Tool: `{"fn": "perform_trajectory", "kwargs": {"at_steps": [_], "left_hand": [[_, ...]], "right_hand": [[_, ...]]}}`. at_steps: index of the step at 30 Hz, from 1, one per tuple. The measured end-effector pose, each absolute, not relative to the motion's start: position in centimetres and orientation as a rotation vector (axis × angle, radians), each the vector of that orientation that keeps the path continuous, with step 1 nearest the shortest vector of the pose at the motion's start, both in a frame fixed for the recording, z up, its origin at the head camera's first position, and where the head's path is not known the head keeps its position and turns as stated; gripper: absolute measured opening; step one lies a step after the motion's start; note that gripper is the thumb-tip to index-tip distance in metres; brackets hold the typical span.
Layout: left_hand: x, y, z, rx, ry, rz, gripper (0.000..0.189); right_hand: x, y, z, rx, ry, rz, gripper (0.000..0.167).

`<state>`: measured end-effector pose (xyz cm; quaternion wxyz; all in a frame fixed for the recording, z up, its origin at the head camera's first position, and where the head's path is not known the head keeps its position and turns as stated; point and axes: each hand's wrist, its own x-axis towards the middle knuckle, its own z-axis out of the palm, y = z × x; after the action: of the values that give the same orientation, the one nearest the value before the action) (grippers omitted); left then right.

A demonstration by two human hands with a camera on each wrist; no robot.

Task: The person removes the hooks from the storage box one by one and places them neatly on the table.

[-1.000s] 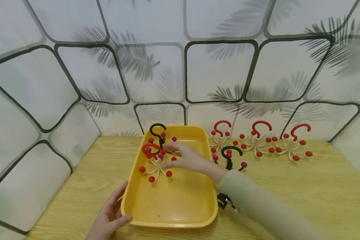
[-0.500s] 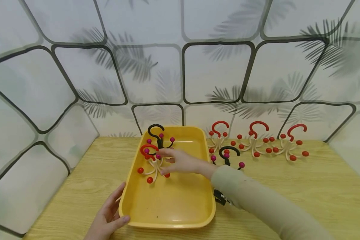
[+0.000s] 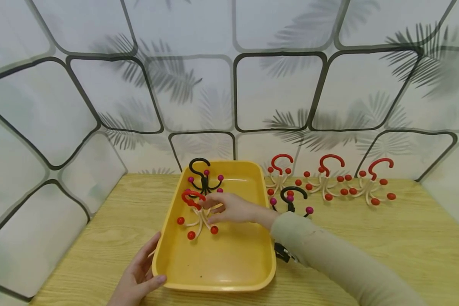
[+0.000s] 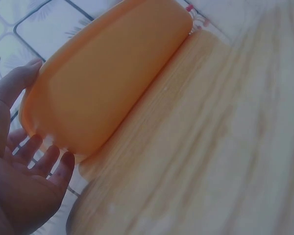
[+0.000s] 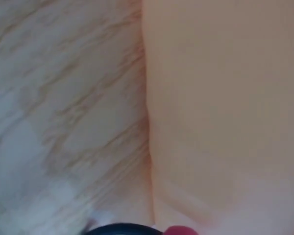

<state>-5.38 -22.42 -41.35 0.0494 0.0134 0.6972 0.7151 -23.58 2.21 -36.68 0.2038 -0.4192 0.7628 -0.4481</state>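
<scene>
While the left hand (image 3: 137, 276) rests with relaxed fingers against the near corner of the yellow plastic tray (image 3: 218, 267) on the wooden surface (image 3: 367, 238), the right hand (image 3: 231, 208) has its grip pinched on the red-hooked cream hanger with red ball tips (image 3: 196, 214) inside that tray.

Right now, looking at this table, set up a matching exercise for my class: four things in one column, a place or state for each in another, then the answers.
Things:
1. black hook hanger with purple balls
2. red-hooked hanger
3. left hand
4. yellow tray

Places or states:
A. touches the tray's near left corner
B. lies on the wooden table
C. stands at the tray's far end
D. under the right hand, inside the tray

Pairs: 1-C, 2-D, 3-A, 4-B
</scene>
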Motion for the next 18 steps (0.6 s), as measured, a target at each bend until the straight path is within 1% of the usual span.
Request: {"fn": "perform_trajectory", "kwargs": {"at_steps": [9, 18], "left_hand": [[-5.4, -22.2, -41.1, -0.036, 2.129, 2.16, 0.079], [-5.4, -22.3, -41.2, 0.011, 2.136, 2.172, 0.079]], "right_hand": [[-22.5, 2.3, -36.2, -1.261, 2.196, -1.151, 0.02], [-21.2, 2.4, -35.8, -1.303, 2.262, -1.068, 0.01]]}}
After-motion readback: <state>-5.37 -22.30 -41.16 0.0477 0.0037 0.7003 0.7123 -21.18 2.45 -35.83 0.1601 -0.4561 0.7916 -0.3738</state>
